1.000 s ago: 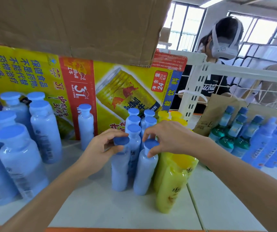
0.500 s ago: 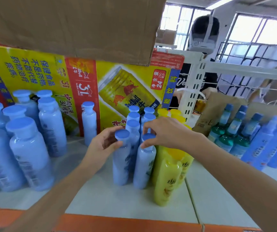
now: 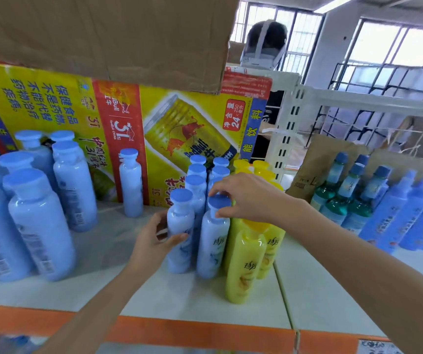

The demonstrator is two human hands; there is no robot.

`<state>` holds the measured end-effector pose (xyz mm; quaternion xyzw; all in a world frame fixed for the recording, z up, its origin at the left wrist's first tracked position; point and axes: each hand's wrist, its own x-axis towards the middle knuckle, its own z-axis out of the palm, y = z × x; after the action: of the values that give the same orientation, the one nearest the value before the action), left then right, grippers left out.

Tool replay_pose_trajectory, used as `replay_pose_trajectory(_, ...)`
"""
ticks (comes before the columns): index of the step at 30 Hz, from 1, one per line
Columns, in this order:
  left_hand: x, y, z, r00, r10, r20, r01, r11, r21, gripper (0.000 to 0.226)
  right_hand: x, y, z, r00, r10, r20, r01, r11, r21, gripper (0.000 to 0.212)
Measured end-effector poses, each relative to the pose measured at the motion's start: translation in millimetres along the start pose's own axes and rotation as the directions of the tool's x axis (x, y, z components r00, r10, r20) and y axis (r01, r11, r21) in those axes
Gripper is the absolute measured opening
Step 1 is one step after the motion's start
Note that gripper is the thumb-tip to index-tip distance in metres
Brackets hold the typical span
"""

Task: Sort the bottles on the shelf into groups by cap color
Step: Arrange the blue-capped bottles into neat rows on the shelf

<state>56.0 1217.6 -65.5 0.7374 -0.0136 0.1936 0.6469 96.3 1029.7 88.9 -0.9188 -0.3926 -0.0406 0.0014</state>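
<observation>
On the shelf (image 3: 103, 290), a two-file cluster of bottles (image 3: 197, 185) is stood at the middle, its front-left bottle (image 3: 181, 221) gripped by the left hand (image 3: 151, 244) from 8 o'clock and its front-right bottle (image 3: 211, 241) pinched at the cap (image 3: 219, 201) by the right hand (image 3: 246, 198). A second cluster (image 3: 245, 261) is set just beside it at 3 o'clock, a lone bottle (image 3: 130, 187) apart at 10 o'clock, and a further group (image 3: 39, 226) well apart at 9 o'clock. A carton (image 3: 174, 123) is stood behind them at 12 o'clock.
</observation>
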Motion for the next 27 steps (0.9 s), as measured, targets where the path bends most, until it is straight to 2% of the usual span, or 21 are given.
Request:
replay_pose_trajectory(4,2.8,-1.2,-5.7,0.994,-0.045,0.100,0.052,0.997,-0.060,0.061,2.3,1.5,2.6,1.000,0.003,-0.028,-0.003,1.000,0.006,0.037)
replay_pose_trajectory(8,4.5,-1.1,-7.3,0.983,-0.027,0.184,0.041,0.997,-0.071,0.045,4.2,2.2,4.6,0.999,0.009,-0.040,-0.008,1.000,0.023,0.038)
replay_pose_trajectory(10,4.5,-2.9,-7.4,0.981,-0.016,0.194,0.029,0.997,-0.066,0.044,5.1,2.4,6.4,0.999,0.018,-0.049,-0.016,0.999,0.028,0.038)
replay_pose_trajectory(17,-2.1,-12.4,0.0,0.996,-0.030,0.090,0.035,0.998,-0.057,0.056,3.4,1.2,7.1,1.000,0.014,-0.026,-0.012,0.996,0.084,0.042)
replay_pose_trajectory(20,-9.9,-19.8,6.1,0.997,-0.060,0.050,0.062,0.997,-0.043,0.051,1.2,-0.6,8.2,1.000,-0.004,-0.005,0.004,0.993,0.117,0.049)
replay_pose_trajectory(27,-18.5,-42.5,8.5,0.995,-0.097,0.018,0.097,0.995,0.022,0.043,3.9,-0.5,14.7,1.000,-0.011,-0.018,0.013,0.993,0.119,0.034)
